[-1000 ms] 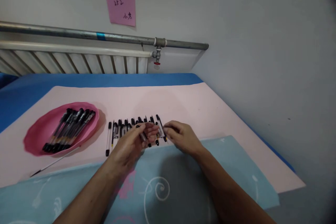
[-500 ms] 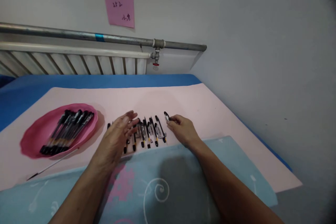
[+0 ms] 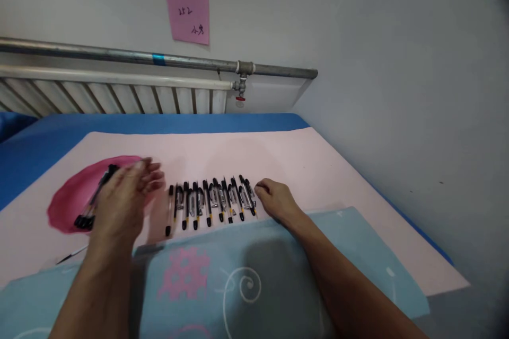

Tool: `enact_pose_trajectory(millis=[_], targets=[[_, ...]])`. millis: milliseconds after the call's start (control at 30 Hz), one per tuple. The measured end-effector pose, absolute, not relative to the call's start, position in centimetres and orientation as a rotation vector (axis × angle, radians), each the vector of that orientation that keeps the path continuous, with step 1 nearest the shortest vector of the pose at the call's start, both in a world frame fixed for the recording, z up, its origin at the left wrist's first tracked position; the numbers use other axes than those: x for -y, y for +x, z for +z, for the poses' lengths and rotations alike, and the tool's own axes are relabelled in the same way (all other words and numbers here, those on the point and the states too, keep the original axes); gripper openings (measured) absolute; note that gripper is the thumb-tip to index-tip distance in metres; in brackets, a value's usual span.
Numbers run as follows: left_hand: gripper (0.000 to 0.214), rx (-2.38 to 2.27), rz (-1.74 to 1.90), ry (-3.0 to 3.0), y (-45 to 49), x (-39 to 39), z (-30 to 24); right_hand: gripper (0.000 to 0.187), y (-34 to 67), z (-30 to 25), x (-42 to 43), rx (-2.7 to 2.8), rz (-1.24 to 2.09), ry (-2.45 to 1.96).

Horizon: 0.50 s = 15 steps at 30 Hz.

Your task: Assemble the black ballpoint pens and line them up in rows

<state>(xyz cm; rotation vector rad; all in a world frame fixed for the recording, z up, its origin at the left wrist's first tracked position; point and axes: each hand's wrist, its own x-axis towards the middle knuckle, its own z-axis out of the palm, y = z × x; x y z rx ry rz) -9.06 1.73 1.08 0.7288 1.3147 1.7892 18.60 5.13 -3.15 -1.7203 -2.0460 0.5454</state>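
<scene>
A row of several black pens (image 3: 210, 200) lies side by side on the pink sheet (image 3: 222, 153). My right hand (image 3: 274, 200) rests at the right end of the row, fingers curled, fingertips against the last pen. My left hand (image 3: 125, 198) hovers over the pink dish (image 3: 67, 201), fingers stretched out and slightly blurred, holding nothing. The dish holds several more black pens (image 3: 93, 204), partly hidden behind my left hand.
A light blue patterned cloth (image 3: 238, 280) covers the near side of the bed. A thin pen refill (image 3: 71, 254) lies near the dish. A radiator (image 3: 115, 96) and metal pipe (image 3: 159, 58) run along the wall, with a pink note (image 3: 187, 12) above.
My left hand has left the row and swung left over the pink dish. My right hand has set a pen cap down at the row's right end.
</scene>
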Motion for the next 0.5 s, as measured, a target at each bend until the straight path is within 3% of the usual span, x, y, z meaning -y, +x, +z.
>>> enact_pose_trajectory(millis=[167, 267, 300, 500], targets=[[0.024, -1.993, 1.940, 0.663, -16.5, -1.0, 0.4, 0.024, 18.6, -2.7, -5.2, 2.008, 0.538, -1.723], [0.031, -2.400, 1.765, 0.709, -19.4, -0.7, -0.4, 0.024, 18.8, -2.5, -5.3, 1.937, 0.559, -1.694], [0.034, -2.598, 1.513, 0.813, -19.9, -0.8, -0.6, 0.024, 18.9, -2.5, -5.3, 1.915, 0.570, -1.687], [0.034, -2.747, 1.058, 1.063, -19.1, -2.0, -1.5, 0.023, 19.0, -2.0, -4.9, 1.819, 0.664, -1.699]])
